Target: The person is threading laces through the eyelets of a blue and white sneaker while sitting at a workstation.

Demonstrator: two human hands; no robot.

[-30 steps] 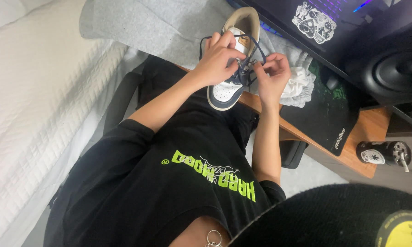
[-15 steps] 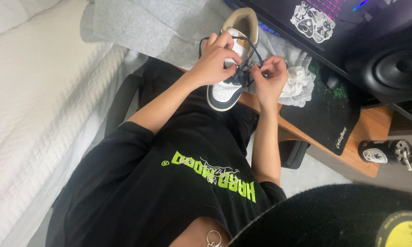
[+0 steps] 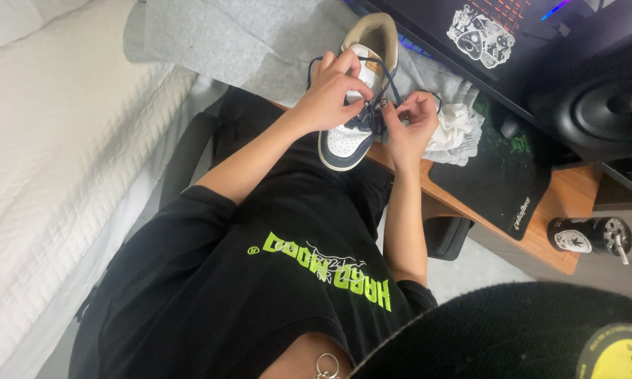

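Mid-lacing: white-and-navy low-top sneaker [image 3: 354, 105] sits at the wooden table [image 3: 540, 238] edge, 12 o'clock from the torso. Left hand [image 3: 330, 91] pinches the navy shoelace [image 3: 393, 88]; right hand [image 3: 410, 123] pinches its tip. Next likely: thread an eyelet, pull snug.

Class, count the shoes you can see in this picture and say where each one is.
1. A single white and navy sneaker rests at the wooden desk's edge, between the left hand and right hand working its lace. A partner may be hidden.
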